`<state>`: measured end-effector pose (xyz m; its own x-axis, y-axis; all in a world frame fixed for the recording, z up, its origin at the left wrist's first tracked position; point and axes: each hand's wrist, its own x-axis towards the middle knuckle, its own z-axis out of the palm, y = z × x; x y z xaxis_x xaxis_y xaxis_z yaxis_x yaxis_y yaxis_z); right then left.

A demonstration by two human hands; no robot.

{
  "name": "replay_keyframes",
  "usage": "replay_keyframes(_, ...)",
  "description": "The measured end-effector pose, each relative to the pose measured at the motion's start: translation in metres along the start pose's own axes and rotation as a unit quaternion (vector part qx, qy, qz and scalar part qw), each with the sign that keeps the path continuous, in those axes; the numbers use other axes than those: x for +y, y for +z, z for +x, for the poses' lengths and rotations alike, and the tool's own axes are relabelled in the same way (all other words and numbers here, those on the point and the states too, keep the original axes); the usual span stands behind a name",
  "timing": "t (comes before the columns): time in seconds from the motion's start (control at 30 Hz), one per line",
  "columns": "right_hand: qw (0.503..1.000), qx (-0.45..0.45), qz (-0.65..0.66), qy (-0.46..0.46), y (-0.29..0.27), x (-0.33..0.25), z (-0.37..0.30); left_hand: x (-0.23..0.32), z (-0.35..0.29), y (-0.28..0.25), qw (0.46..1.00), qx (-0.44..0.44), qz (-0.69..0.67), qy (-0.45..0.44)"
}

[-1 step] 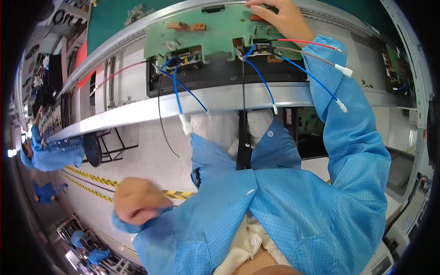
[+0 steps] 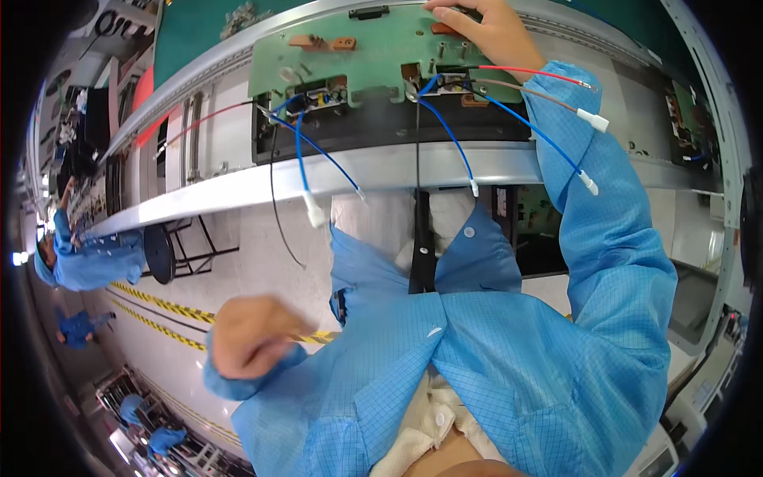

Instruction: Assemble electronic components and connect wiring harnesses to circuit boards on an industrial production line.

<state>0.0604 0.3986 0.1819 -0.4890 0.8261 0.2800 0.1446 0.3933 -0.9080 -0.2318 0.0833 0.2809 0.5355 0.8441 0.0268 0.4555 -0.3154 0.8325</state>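
Note:
A green circuit board [image 2: 381,60] lies across a black frame [image 2: 373,131] on the metal rail bench. My right hand [image 2: 501,36] is at its far right corner, thumb and fingers closed about the far edge beside a brown block. Blue wires [image 2: 451,131] with white end sleeves hang from the board's near side over the rail. A red wire [image 2: 532,72] and a brown wire [image 2: 548,97] reach across my right sleeve. My left hand [image 2: 258,338], smeared by motion, hovers low on the left, away from the board; its fingers are unclear.
A silver rail [image 2: 342,171] runs along the bench's near edge. Another green board [image 2: 695,119] stands at the far right. On the left are a black stool [image 2: 160,254] and a co-worker in blue [image 2: 99,258]. Clear loose parts [image 2: 242,17] lie on the green surface behind.
My left hand has shifted slightly to the right. My right hand stays at the board's corner.

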Motion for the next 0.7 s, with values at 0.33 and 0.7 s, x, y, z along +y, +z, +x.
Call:
replay_keyframes(0.33,0.991,0.043,-0.031,-0.119,-0.011,0.004,0.004,-0.012,0.115,0.092,0.926,0.287,0.190,-0.157)
replay_keyframes(0.7,0.886,-0.194,-0.257,-0.335,-0.059,-0.035,-0.026,-0.025,0.162,0.095,0.935,0.317,0.109,-0.118)
